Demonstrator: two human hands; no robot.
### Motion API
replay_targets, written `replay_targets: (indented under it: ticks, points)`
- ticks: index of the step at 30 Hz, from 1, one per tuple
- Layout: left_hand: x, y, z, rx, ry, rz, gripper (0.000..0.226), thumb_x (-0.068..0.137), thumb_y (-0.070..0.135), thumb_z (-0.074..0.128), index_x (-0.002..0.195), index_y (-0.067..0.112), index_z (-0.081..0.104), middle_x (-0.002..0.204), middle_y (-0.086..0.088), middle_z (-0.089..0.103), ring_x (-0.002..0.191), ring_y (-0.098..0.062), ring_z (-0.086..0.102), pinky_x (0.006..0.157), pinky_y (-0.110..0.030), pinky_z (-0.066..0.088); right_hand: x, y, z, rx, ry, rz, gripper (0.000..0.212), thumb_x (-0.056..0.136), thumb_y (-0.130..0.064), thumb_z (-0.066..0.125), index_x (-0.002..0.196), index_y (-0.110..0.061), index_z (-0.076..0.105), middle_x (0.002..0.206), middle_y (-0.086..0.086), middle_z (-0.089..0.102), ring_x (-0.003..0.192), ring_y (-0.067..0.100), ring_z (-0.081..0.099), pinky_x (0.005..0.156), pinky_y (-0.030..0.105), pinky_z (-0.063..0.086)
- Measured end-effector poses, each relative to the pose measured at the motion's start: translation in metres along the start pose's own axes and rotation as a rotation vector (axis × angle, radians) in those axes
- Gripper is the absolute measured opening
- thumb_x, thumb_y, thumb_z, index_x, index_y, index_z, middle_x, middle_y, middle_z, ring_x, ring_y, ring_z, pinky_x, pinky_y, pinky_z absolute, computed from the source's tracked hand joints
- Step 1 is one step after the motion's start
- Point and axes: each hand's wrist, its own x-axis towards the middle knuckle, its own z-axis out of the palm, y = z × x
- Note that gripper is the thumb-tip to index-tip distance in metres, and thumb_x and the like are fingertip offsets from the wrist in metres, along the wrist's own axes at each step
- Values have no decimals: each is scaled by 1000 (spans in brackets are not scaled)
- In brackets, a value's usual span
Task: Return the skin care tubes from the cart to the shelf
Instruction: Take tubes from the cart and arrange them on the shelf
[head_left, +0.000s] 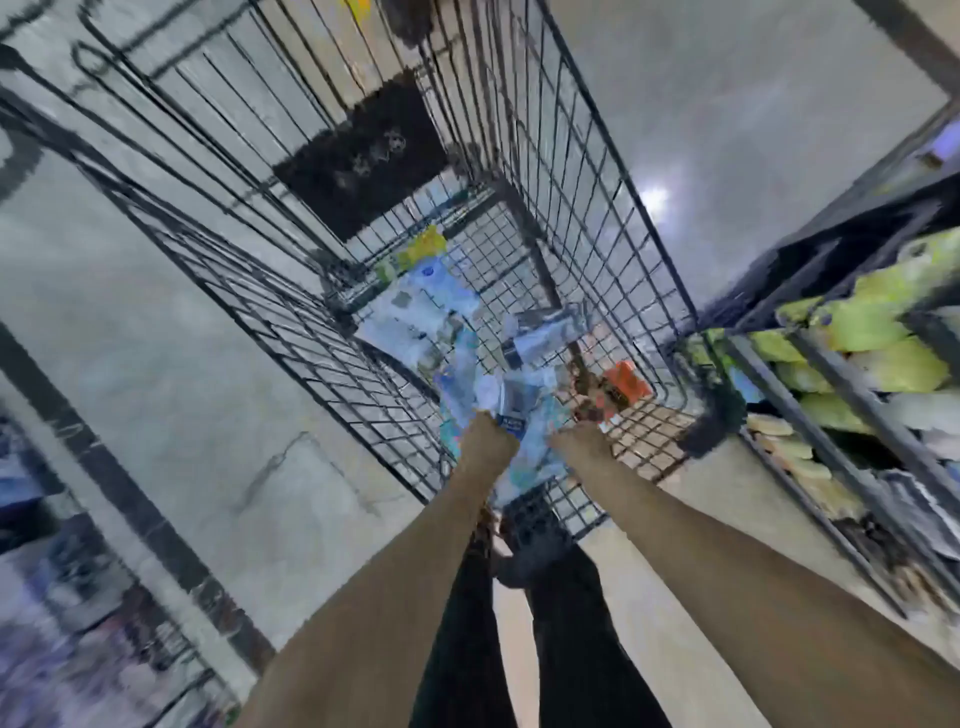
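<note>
The view is motion-blurred. A black wire shopping cart (613, 218) stands in front of me, and a heap of pale blue and white skin care tubes and packs (431, 317) lies on its floor. Both my bare forearms reach down into it. My left hand (488, 436) sits against a white tube with a dark blue label (511, 421) at the near end of the heap. My right hand (582, 436) is just right of it, beside a red-orange pack (626, 382). The fingers of both hands are lost in blur among the products.
A dark shelf unit (852, 395) stocked with yellow-green and white packs runs along the right, close to the cart's corner. Grey tiled floor lies to the left and beyond. The cart's black child-seat flap (363, 161) hangs at its far end. Blurred goods fill the lower left.
</note>
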Motion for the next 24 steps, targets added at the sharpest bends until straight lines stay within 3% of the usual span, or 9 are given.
replay_targets:
  ticks: [3, 6, 9, 12, 15, 18, 21, 24]
  points:
    - [27, -5, 16, -98, 0, -45, 20, 97, 10, 59, 112, 9, 46, 82, -6, 51, 78, -30, 55, 78, -44, 50, 10, -5, 8, 18, 5, 75, 46, 90, -30, 76, 124, -3, 61, 116, 19, 66, 90, 31, 63, 75, 38, 57]
    - [44, -13, 30, -102, 33, -84, 22, 93, 16, 62, 112, 7, 54, 92, -9, 62, 90, -32, 65, 71, -39, 51, 16, -6, 17, 118, 81, 116, 57, 87, -26, 78, 134, -4, 55, 126, 17, 66, 99, 32, 68, 82, 39, 60]
    - [61, -21, 40, -15, 76, -69, 26, 90, 25, 63, 112, 12, 58, 94, -11, 69, 88, -30, 67, 66, -34, 51, 16, -9, 25, 161, 152, 128, 59, 85, -26, 80, 134, -7, 53, 126, 16, 66, 104, 35, 69, 86, 44, 61]
    - [73, -31, 49, 36, 112, -70, 23, 86, 30, 63, 105, 17, 62, 91, -8, 69, 84, -29, 67, 72, -39, 60, 16, -10, 35, 198, 182, 126, 63, 89, -23, 78, 142, -13, 46, 128, 14, 65, 97, 33, 67, 68, 38, 60]
    - [82, -37, 52, 58, 111, -95, 13, 87, 34, 61, 95, 25, 61, 88, -5, 68, 80, -26, 68, 73, -42, 63, 16, -8, 43, 236, 195, 124, 59, 89, -17, 76, 141, -20, 46, 124, 11, 67, 94, 30, 67, 50, 22, 38]
    - [76, -34, 46, 45, 92, -84, 4, 86, 27, 63, 86, 26, 58, 83, -4, 70, 77, -25, 69, 70, -38, 61, 12, -5, 43, 285, 174, 117, 50, 89, -13, 77, 132, -18, 51, 118, 10, 69, 92, 29, 67, 48, 21, 34]
    - [63, -26, 32, -27, 49, -87, 7, 85, 14, 65, 89, 16, 60, 79, -3, 66, 71, -20, 63, 57, -26, 48, 2, -8, 32, 345, 149, 120, 39, 92, -12, 74, 125, -17, 53, 115, 6, 68, 79, 22, 61, 49, 21, 34]
    - [54, -14, 16, -139, 31, -94, 15, 79, 5, 68, 92, 9, 63, 79, -3, 64, 72, -21, 60, 54, -25, 42, -9, -12, 21, 418, 134, 91, 47, 92, -12, 72, 132, -23, 51, 120, 6, 66, 73, 16, 60, 51, 22, 39]
